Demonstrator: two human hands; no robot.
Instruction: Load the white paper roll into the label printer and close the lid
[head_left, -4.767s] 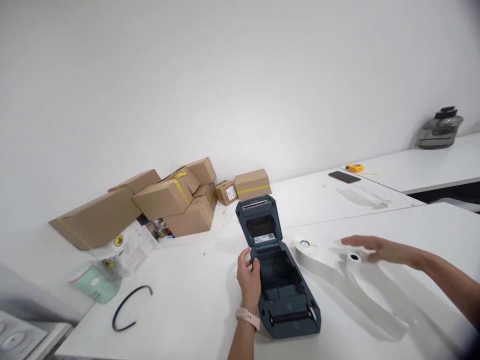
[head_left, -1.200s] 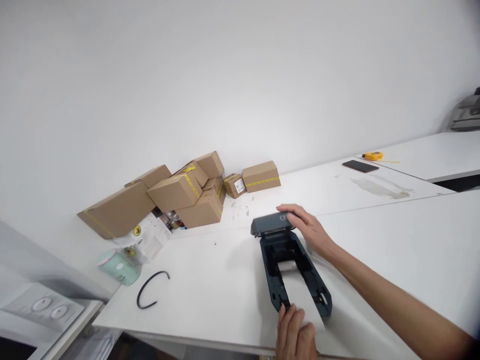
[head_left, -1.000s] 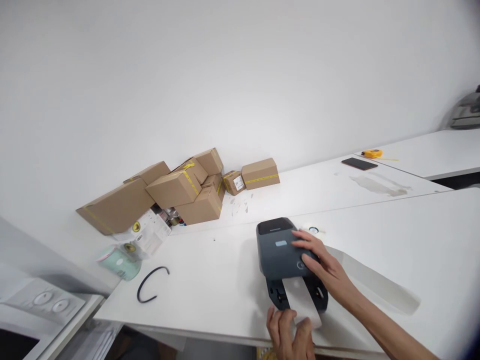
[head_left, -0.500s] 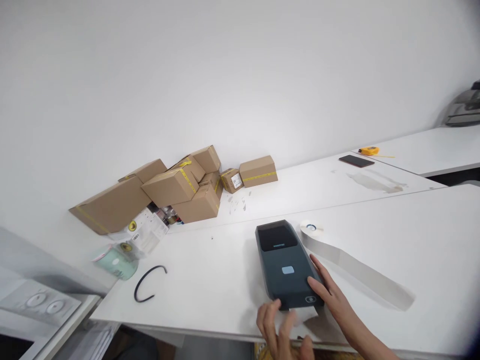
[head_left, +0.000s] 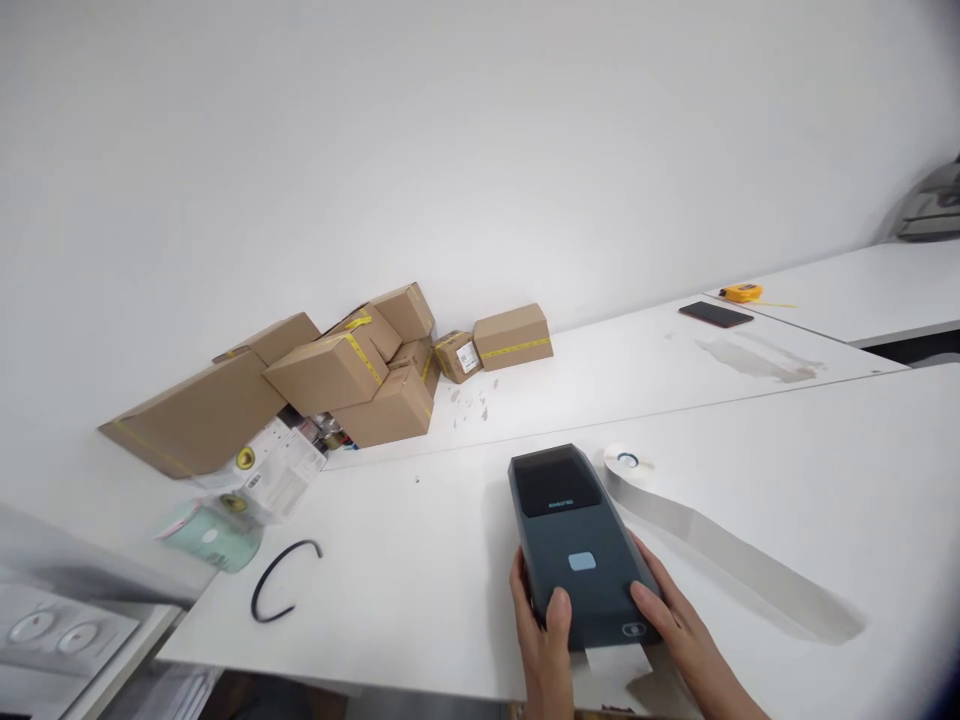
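A dark blue-grey label printer with a black window and a light blue button lies on the white table. My left hand grips its lower left side, thumb on top and fingers along the edge. On the lower right side, my right hand holds it the same way, with the thumb over the corner. A white label sticks out under the printer's near end. To the right lies a roll of labels, its long strip unrolled toward the near right.
Cardboard boxes are piled against the wall at the left. Nearer stand a green canister and a curved black strip. A phone and a yellow tape measure lie at the back right.
My left hand has moved from the printer's near end up to its left side and closed on it. My right hand stays on the right side.
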